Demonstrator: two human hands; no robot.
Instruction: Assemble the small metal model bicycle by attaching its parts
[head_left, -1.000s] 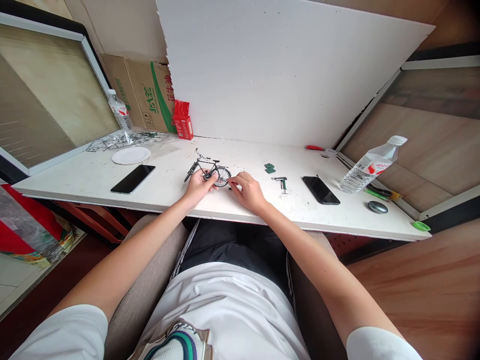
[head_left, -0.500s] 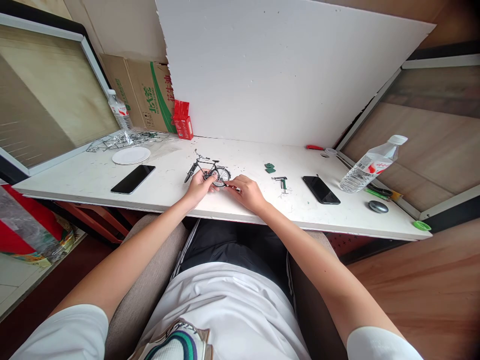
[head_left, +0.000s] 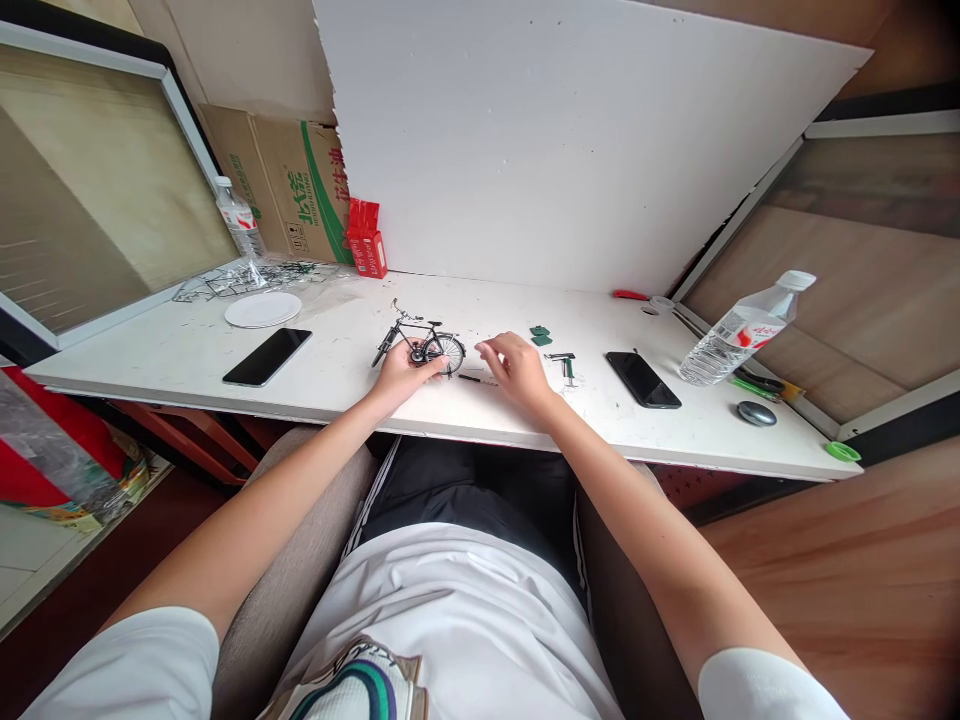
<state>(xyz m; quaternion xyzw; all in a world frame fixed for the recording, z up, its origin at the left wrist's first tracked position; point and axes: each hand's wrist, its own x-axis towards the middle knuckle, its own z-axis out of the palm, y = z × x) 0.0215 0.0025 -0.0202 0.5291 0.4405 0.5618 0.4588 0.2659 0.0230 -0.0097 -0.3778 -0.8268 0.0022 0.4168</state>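
Observation:
A small black model bicycle (head_left: 414, 334) stands upright near the table's front edge, its handlebar to the left. My left hand (head_left: 403, 372) grips it low, around the pedals and the rear wheel. To the right of the rear wheel, my right hand (head_left: 516, 362) is raised a little above the table, apart from the bicycle. Its fingers are curled with the fingertips close together; whether something tiny is between them is too small to tell. A thin dark tool (head_left: 471, 378) lies on the table between my hands.
On the white table (head_left: 360, 400) are green pieces (head_left: 540, 336), small dark parts (head_left: 568, 370), two phones (head_left: 268, 357) (head_left: 643, 380), a white plate (head_left: 262, 310), a tilted water bottle (head_left: 746, 330), a grey oval object (head_left: 757, 413) and a red box (head_left: 366, 240).
My right hand has moved right and up, away from the rear wheel. The thin tool now lies on the table. The bicycle has shifted very slightly right in my left hand.

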